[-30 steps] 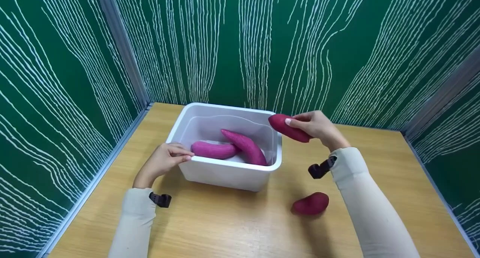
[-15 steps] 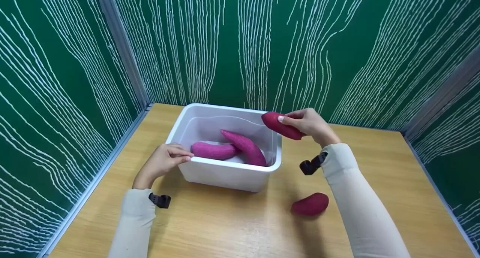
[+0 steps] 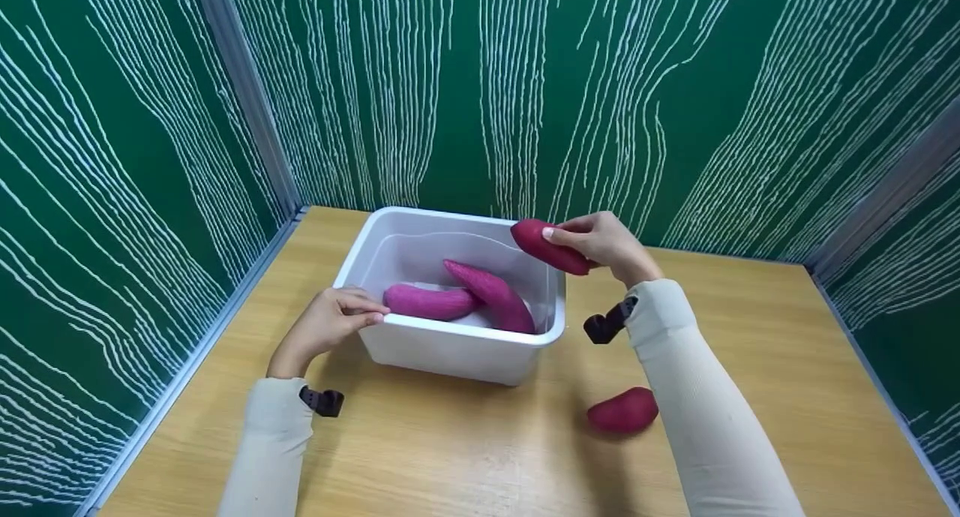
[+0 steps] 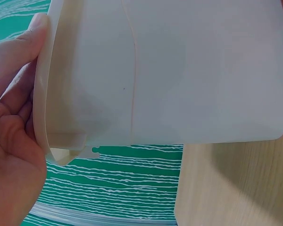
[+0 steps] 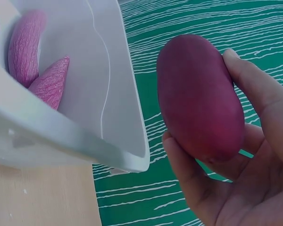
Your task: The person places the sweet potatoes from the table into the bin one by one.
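My right hand (image 3: pixel 611 248) holds a smooth dark-red sweet potato (image 5: pixel 198 94) between thumb and fingers, raised at the right back corner of a white plastic box (image 3: pixel 450 356). In the head view the sweet potato's tip overlaps the box rim. At the front left corner my left hand (image 3: pixel 324 323) pinches the rim, with thumb and fingers on either side of it in the left wrist view. Inside the box lie two pinkish-purple sweet potatoes, a straight one (image 3: pixel 427 302) and a curved, pointed one (image 3: pixel 499 299) against it. Another dark-red sweet potato (image 3: pixel 624 410) rests on the table.
The box stands on a light wooden table (image 3: pixel 465 457) towards the back. Green panels (image 3: pixel 570 89) with white wavy lines enclose the table at the back and both sides, joined by grey metal posts (image 3: pixel 251 89).
My right hand has moved left and slightly up with the dark-red sweet potato, bringing it to the box's right back rim. The left hand and the box have stayed in place.
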Demonstrator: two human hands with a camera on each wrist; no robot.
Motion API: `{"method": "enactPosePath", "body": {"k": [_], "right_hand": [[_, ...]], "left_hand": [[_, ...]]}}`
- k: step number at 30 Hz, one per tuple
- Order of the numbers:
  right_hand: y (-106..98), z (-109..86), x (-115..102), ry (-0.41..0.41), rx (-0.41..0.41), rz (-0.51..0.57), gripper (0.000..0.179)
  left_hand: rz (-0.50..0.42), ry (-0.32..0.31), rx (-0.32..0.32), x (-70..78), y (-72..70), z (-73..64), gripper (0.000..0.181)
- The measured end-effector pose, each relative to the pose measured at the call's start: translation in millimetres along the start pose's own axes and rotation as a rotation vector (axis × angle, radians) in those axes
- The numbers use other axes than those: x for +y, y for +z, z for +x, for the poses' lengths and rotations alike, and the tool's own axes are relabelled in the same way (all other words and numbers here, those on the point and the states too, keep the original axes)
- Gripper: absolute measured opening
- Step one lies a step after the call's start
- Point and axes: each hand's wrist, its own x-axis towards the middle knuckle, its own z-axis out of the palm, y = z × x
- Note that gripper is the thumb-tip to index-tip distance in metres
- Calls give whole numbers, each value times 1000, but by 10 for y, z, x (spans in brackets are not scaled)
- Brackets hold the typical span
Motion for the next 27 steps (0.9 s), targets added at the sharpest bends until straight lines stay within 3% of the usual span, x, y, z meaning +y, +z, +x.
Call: {"method": "enactPosePath", "body": {"k": [10,27], "right_hand": [[97,35,-46,14,35,57,67],[188,89,-109,-16,27,41,62]], "left_hand": [[8,1,-2,-27,10,10,15],[11,-30,-4,-10,0,18,15]]}}
